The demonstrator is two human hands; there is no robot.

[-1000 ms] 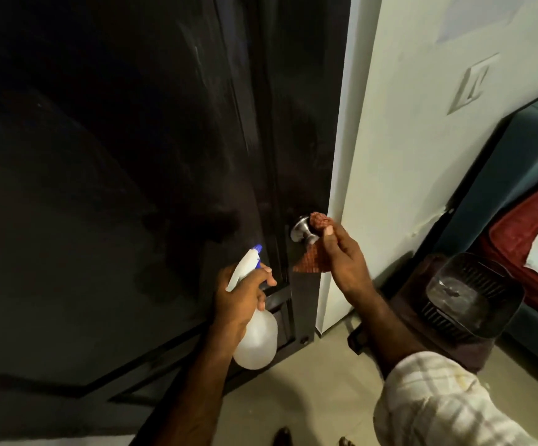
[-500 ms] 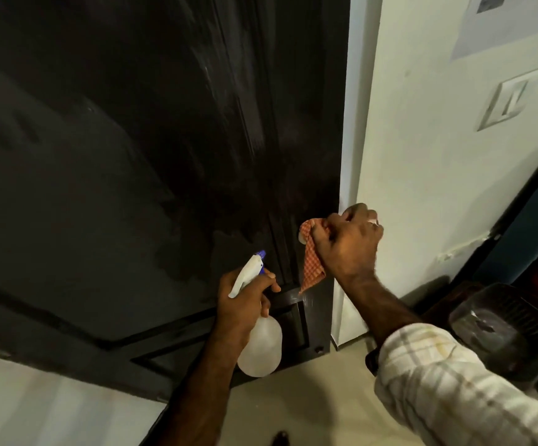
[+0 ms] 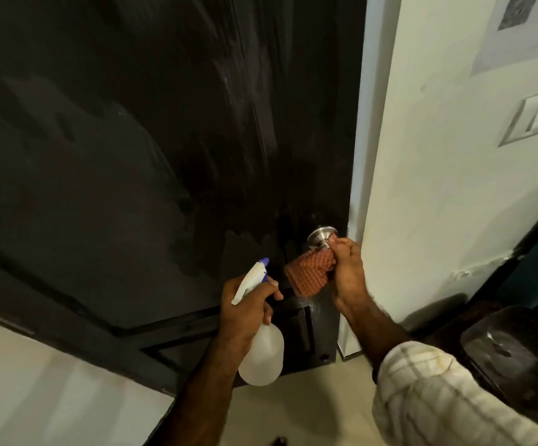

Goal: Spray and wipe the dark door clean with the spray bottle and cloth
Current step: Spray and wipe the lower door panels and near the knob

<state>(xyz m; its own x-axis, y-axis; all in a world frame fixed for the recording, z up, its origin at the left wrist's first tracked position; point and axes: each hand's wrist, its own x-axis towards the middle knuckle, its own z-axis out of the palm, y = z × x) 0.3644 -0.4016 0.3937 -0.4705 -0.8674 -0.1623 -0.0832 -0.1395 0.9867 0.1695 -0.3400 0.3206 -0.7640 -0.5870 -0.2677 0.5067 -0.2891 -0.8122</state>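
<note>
- Right hand [image 3: 348, 278] curled round a bunched orange checked cloth [image 3: 309, 273], pressing it at the metal door knob [image 3: 320, 236].
- Left hand [image 3: 245, 313] wrapped round the neck of the spray bottle [image 3: 261, 355], one finger on the trigger, nozzle aimed at the door [image 3: 132, 156].
- Wiping step in hand, probably around the knob; next, likely rubbing the cloth over the streaks above.
- Door dark and glossy, pale smears near the middle, a wet-looking patch left of the knob.

the right hand [image 3: 348, 275] has dropped with the cloth [image 3: 309, 273], uncovering the knob [image 3: 320, 236].
</note>
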